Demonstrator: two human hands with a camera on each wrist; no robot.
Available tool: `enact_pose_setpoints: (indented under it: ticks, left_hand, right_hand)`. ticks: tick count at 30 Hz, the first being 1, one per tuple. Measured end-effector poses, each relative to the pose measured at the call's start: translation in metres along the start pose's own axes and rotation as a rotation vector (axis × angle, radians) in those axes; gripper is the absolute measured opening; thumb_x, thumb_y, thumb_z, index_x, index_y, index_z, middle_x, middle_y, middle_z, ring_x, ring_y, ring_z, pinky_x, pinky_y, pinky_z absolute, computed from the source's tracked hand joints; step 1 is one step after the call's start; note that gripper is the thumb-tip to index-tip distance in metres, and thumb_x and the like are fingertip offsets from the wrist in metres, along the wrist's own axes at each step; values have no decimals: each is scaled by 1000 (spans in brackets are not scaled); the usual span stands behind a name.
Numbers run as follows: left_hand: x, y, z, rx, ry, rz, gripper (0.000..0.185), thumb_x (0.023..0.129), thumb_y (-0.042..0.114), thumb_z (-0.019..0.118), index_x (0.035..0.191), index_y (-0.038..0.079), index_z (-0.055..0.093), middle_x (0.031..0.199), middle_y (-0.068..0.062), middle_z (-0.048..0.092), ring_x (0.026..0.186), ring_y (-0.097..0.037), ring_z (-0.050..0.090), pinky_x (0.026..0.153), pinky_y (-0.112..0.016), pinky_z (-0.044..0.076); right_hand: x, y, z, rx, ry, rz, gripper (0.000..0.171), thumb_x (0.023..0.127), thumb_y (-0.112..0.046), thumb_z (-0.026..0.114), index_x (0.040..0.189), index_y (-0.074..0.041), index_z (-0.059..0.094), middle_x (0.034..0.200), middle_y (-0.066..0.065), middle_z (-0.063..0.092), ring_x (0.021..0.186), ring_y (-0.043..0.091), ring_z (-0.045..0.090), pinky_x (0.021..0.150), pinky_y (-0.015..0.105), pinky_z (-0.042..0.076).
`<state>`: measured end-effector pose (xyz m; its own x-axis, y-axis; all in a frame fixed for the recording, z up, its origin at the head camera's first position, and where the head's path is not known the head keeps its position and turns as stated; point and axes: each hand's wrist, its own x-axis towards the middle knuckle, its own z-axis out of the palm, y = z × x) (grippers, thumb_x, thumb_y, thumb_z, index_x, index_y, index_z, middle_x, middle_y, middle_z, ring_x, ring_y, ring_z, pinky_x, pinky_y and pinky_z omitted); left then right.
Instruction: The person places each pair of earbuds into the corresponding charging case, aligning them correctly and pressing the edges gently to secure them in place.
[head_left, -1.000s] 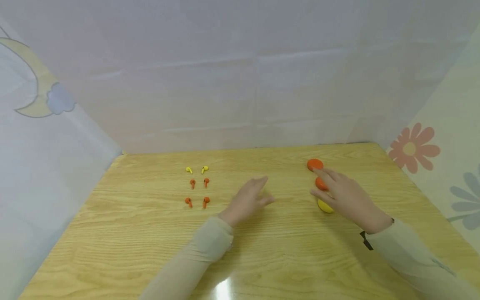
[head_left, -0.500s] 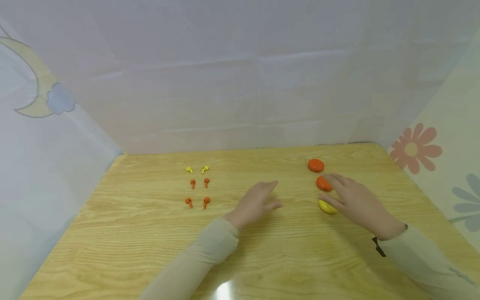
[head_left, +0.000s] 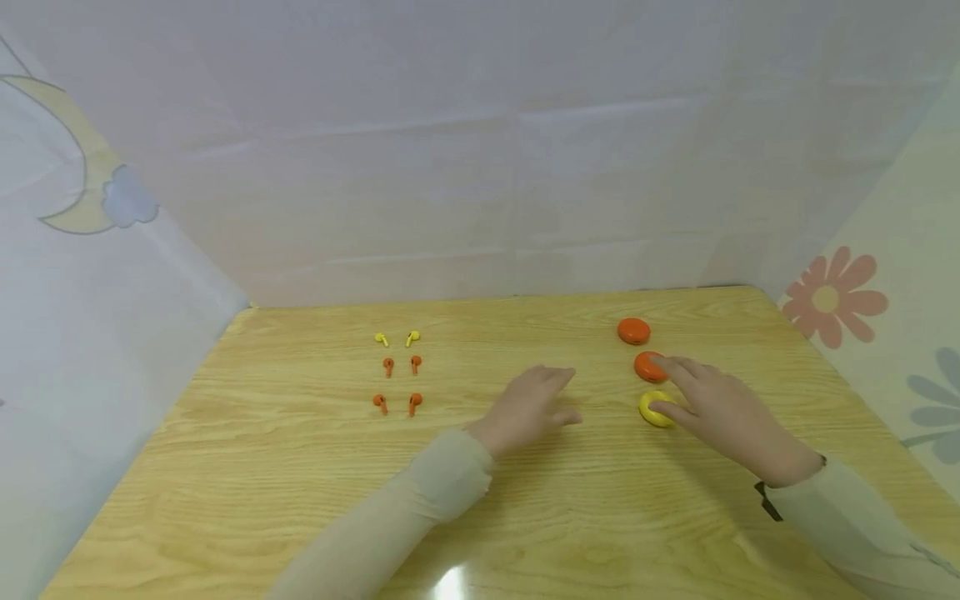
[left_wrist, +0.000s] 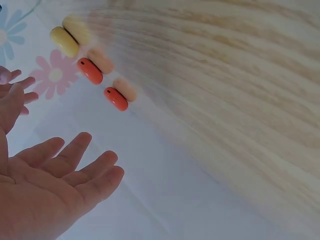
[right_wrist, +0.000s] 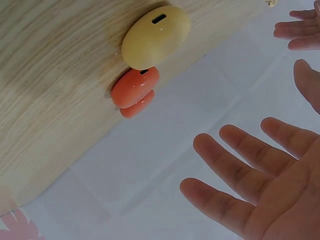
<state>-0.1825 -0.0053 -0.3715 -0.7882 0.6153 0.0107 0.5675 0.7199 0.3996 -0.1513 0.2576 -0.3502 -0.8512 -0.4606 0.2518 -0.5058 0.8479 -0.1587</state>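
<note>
Hands [head_left: 521,412] [head_left: 731,421] farther right over grained tabletop [head_left: 247,467]

Wood-grain table [head_left: 225,483], pale backdrop [head_left: 517,192] behind; printed moon [head_left: 97,165], blue cloud [head_left: 131,197] left; red flower [head_left: 826,298] right.

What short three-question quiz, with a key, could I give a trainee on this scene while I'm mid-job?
1. True or false: in the head view, the yellow case appears lower in the picture than both orange cases.
2. How many orange earbuds lie on the table?
3. The right hand is nearer to: A) the orange earbuds; B) the yellow case.

Key: 1. True. 2. Four. 3. B.
</note>
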Motion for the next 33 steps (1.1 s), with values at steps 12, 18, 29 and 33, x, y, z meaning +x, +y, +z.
enact_pose_setpoints:
  ticks: [12,18,29,33]
  left_hand:
    - [8,12,7,28,-2,-14,62,95,36,64,145,5,44,143,-9,49,133,-24,43,111,-31,30]
    - [12,18,10,20,18,-14,60,94,36,65,143,6,47,140,-8,52,131,-22,45,109,-31,32]
    - [17,29,12,-27,-6,-44,54,93,32,67,140,10,52,137,-4,55,128,-18,48,106,-27,36]
    - [21,31,15,-92,4,-77,52,91,29,69,137,10,55,128,-2,62,118,-14,56,97,-23,42]
  right_hand:
    - [-9,10,4,-14,16,-42,58,81,-17,79,128,8,54,119,31,58,95,46,62,76,56,51]
    - [-13,16,7,6,-3,-19,57,83,-17,78,128,7,53,121,30,58,101,47,60,79,58,49]
    - [-18,29,13,92,-4,8,57,80,-13,79,128,9,55,122,30,59,107,48,57,85,61,46]
    - [-18,34,14,155,-32,49,57,82,-14,78,128,11,55,121,30,59,106,47,58,86,60,46]
